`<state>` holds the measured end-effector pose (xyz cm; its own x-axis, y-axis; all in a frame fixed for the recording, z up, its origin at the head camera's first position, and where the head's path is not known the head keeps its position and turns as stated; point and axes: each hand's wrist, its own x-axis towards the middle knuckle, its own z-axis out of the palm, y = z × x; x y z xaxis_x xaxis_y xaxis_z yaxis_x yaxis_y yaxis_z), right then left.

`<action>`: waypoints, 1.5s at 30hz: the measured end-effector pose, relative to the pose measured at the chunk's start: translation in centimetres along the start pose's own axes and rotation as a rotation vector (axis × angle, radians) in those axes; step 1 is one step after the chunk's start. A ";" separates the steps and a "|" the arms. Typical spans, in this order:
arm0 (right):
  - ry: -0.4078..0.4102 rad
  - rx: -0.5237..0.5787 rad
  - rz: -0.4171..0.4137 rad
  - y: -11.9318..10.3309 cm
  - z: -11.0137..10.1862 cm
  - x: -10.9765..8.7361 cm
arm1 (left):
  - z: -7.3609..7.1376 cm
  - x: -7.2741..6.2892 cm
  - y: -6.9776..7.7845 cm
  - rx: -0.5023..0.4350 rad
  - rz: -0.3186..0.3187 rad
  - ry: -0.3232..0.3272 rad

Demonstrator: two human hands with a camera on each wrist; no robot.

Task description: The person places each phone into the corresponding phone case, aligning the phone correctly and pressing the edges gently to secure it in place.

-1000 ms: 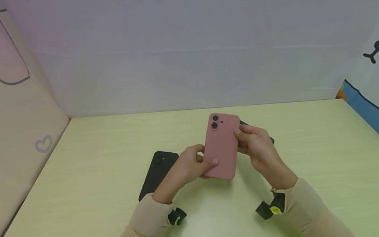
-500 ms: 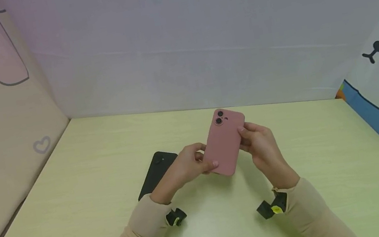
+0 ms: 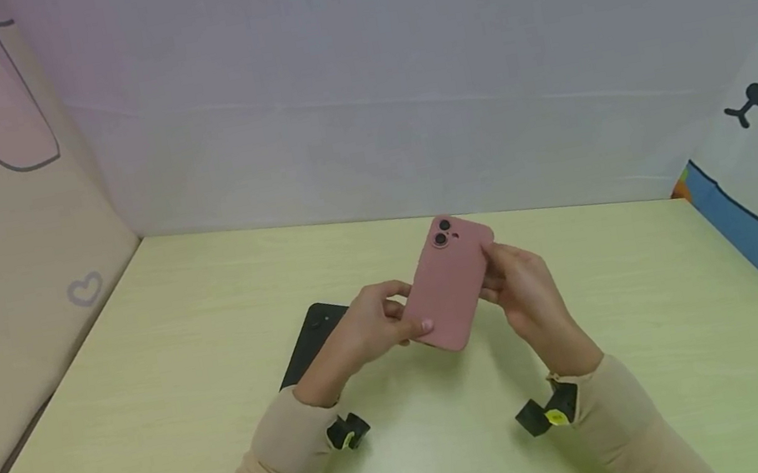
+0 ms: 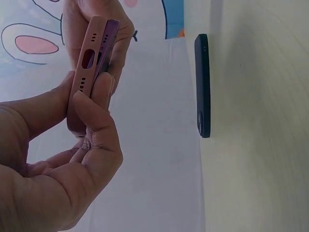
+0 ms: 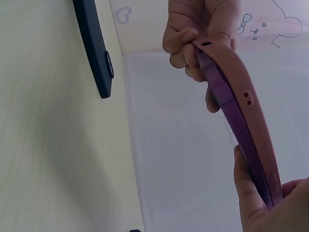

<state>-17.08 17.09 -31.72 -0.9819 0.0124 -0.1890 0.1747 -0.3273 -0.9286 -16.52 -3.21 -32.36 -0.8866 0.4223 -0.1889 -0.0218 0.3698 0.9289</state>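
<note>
A pink phone case (image 3: 447, 284) with a purple phone (image 5: 231, 113) partly inside it is held tilted above the table, camera end up and away. In the right wrist view the case's long side bends away from the phone, leaving a gap toward the bottom end. My left hand (image 3: 368, 330) pinches the lower left corner, thumb on the case's back; its curled fingers (image 4: 104, 125) show at the bottom edge in the left wrist view. My right hand (image 3: 526, 295) grips the upper right side between thumb and fingers. The phone's front is hidden in the head view.
A black phone (image 3: 310, 342), camera side up, lies on the pale table (image 3: 208, 300) partly under my left forearm. Another dark phone (image 4: 203, 87) lies on the table's right part, hidden in the head view. A whitish sheet (image 3: 356, 105) stands behind the table.
The case and phone have shifted slightly right and away. My right hand has moved with them, its thumb now nearer the case's edge. The dark phone behind it has become hidden.
</note>
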 end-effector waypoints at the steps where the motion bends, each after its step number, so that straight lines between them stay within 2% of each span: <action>1: 0.001 0.000 0.005 0.0 0.0 0.0 | -0.1 0.0 0.0 -0.004 0.002 -0.002; 4: 0.011 -0.001 0.012 -0.1 -0.1 0.1 | -0.3 0.0 -0.1 -0.011 0.002 -0.002; 9: 0.050 0.014 0.003 0.0 0.0 0.1 | -0.7 0.1 -0.2 -0.036 -0.032 0.029; 14: 0.100 0.056 -0.005 0.0 0.1 0.1 | -0.8 0.4 -0.4 -0.126 -0.050 0.022; 18: 0.103 0.056 -0.001 0.0 0.3 0.0 | -0.9 0.5 -0.6 -0.198 -0.052 -0.002; 27: 0.100 0.050 -0.013 -0.2 0.6 -0.2 | -0.9 0.6 -0.6 -0.245 -0.039 0.044; 32: 0.076 0.077 -0.027 -0.2 0.6 -0.4 | -0.6 0.6 -0.6 -0.272 -0.043 0.006; 36: 0.042 0.100 -0.035 -0.2 0.7 -0.5 | -0.3 0.6 -0.5 -0.336 -0.060 -0.030; 40: 0.007 0.112 -0.034 -0.1 0.7 -0.5 | -0.3 0.5 -0.4 -0.371 -0.050 -0.026; 45: -0.023 0.113 -0.024 -0.1 0.6 -0.5 | -0.3 0.4 -0.4 -0.355 -0.021 -0.007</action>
<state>-16.70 16.52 -31.36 -0.9873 0.0002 -0.1586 0.1429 -0.4319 -0.8905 -17.05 -3.41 -32.68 -0.8810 0.4238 -0.2104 -0.2005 0.0685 0.9773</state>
